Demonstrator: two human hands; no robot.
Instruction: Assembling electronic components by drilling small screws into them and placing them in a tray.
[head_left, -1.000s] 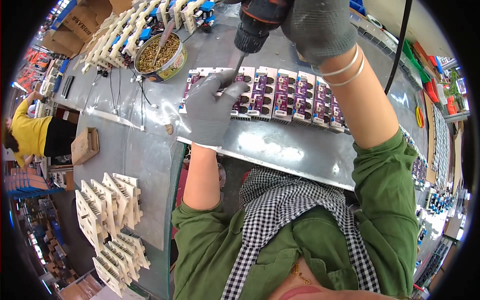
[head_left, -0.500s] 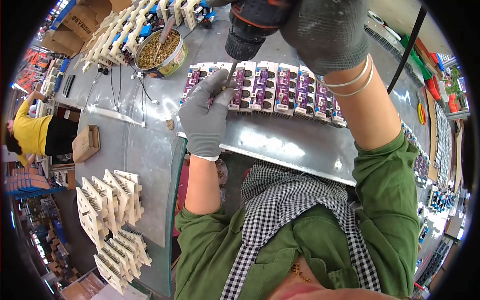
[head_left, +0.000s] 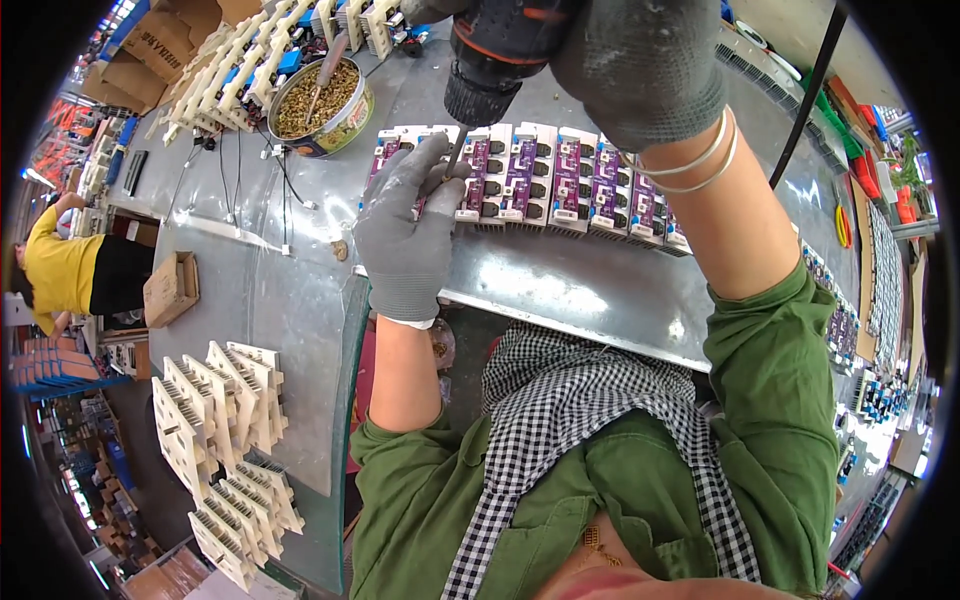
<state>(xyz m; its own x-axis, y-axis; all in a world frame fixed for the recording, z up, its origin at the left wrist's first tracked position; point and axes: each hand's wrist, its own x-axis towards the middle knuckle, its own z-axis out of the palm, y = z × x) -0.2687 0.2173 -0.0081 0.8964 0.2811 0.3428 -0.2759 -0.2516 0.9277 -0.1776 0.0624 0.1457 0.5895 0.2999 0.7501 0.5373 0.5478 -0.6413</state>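
A black power drill (head_left: 508, 45) with orange trim is gripped in my right hand (head_left: 645, 75), which wears a grey glove. Its chuck points down, and the thin bit (head_left: 458, 150) reaches between the thumb and forefinger of my gloved left hand (head_left: 405, 235). Those fingertips are pinched together around the bit's lower end; what they hold there is too small to tell. Under them runs a row of purple circuit boards (head_left: 522, 172) on white, finned heat sinks, side by side along the bench. My left hand covers part of the leftmost boards.
A round tub (head_left: 345, 128) of small brass-coloured screws, with a handled tool in it, stands at the back left. Behind it are cream racks (head_left: 215, 85) with blue parts and loose cables. More cream pieces (head_left: 220, 410) are stacked at left. A person in yellow (head_left: 65, 265) works farther left.
The drill and my right hand have shifted slightly to the left. My left hand has turned a little, its fingers still pinched at the bit. The boards have stayed put.
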